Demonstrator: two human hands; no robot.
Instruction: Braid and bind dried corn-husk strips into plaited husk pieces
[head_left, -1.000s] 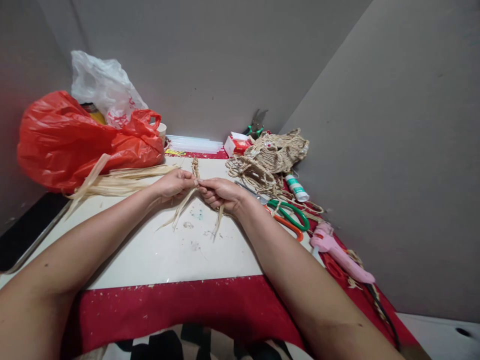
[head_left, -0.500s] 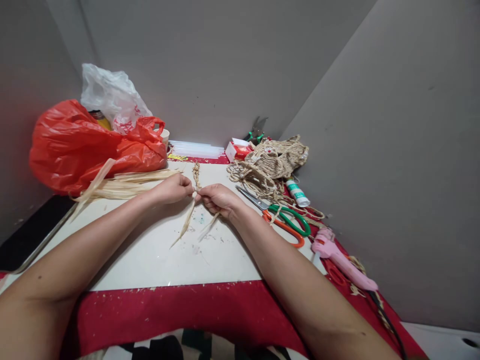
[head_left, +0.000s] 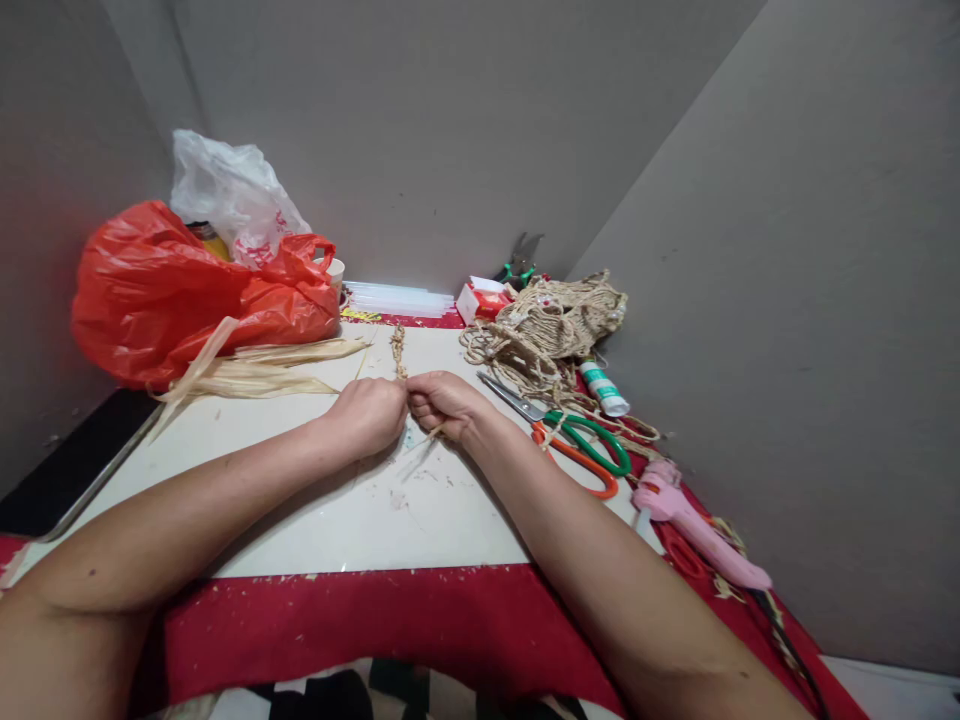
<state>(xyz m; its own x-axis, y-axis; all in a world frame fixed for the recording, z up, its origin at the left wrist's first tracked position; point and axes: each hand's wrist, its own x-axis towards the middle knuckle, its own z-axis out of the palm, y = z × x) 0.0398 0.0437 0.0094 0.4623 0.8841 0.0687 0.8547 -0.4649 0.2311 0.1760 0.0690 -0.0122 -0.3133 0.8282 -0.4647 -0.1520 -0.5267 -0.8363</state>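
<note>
A short braided cord of dry straw-coloured husk (head_left: 398,350) lies on the white board (head_left: 360,535), its near end running in between my hands. My left hand (head_left: 371,415) is closed in a fist at that end, knuckles up; the strand inside it is hidden. Pressed close beside it, my right hand (head_left: 444,402) pinches the cord's end between thumb and curled fingers. A thin loose husk strand pokes out below the right hand. Left of the hands lies a bundle of pale dry husk strips (head_left: 255,378).
Orange-and-green-handled scissors (head_left: 577,440) lie right of my right hand, with a heap of twisted rope (head_left: 559,320) behind them. A pink glue gun (head_left: 697,535) rests at the right edge. A red plastic bag (head_left: 172,300) and a black phone (head_left: 79,460) are on the left.
My left hand has turned over and closed into a fist, coming nearer and lower beside the right. The husk strand that hung below it is now hidden. The right hand keeps its pinch.
</note>
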